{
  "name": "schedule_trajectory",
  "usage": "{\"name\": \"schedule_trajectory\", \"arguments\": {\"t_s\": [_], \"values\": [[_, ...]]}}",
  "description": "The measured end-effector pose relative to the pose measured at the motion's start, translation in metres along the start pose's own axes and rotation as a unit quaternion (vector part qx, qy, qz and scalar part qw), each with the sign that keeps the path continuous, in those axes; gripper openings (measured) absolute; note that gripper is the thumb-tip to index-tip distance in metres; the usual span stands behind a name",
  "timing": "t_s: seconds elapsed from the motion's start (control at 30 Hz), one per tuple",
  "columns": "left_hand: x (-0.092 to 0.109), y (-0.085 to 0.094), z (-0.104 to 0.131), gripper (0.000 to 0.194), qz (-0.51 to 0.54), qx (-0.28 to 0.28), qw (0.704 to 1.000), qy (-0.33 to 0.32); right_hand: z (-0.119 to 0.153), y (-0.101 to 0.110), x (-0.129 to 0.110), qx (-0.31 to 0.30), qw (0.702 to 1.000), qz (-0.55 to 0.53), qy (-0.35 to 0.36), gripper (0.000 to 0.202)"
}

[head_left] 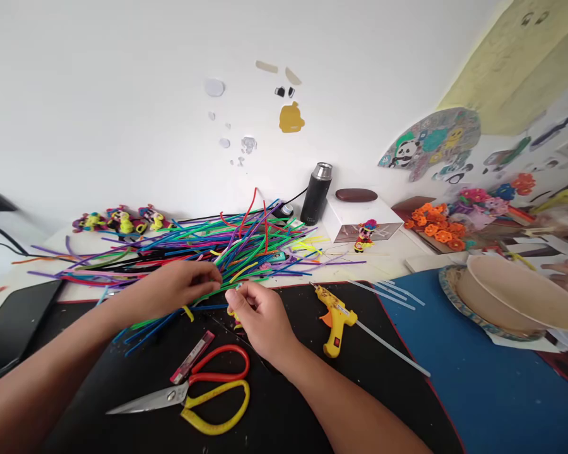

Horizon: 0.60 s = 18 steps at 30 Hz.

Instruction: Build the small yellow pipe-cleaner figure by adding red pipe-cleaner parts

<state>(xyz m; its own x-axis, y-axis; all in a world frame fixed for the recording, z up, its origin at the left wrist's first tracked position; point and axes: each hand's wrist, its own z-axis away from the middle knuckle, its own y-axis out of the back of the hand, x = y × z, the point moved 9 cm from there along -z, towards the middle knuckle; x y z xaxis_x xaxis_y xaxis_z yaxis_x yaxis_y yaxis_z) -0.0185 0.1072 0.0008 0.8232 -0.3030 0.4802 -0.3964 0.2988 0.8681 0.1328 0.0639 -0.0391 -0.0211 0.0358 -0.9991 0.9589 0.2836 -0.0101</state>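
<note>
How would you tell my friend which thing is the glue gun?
Find the big black mat on the table. Near its right edge, beyond the scissors, lies the yellow glue gun. Unlike the scissors, it has an orange trigger and a long, pale stick poking out.

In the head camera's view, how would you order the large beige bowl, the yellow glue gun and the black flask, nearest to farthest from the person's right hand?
From the right hand:
1. Yellow glue gun, just to its right.
2. Black flask, behind, by the wall.
3. Large beige bowl, far right.
</note>
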Motion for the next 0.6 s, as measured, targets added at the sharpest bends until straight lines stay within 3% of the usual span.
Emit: {"name": "schedule_trajectory", "arguments": {"t_s": [0.13, 0.27, 0.47, 0.6], "values": [[0.004, 0.022, -0.039, 0.041, -0.025, 0.042, 0.999, 0.013, 0.002, 0.002, -0.011, 0.007, 0.998, 0.059, 0.028, 0.038], [0.008, 0.026, -0.078, 0.038, -0.102, 0.089, 0.989, 0.062, 0.004, 0.002, -0.019, 0.013, 0.993, 0.104, 0.048, 0.037], [0.027, 0.003, -0.128, 0.051, -0.156, 0.068, 0.982, 0.082, 0.005, -0.001, -0.019, 0.014, 0.988, 0.142, 0.062, 0.034], [0.033, -0.009, -0.148, 0.050, -0.165, 0.038, 0.982, 0.087, 0.003, 0.001, -0.020, 0.019, 0.988, 0.138, 0.064, 0.034]]}}
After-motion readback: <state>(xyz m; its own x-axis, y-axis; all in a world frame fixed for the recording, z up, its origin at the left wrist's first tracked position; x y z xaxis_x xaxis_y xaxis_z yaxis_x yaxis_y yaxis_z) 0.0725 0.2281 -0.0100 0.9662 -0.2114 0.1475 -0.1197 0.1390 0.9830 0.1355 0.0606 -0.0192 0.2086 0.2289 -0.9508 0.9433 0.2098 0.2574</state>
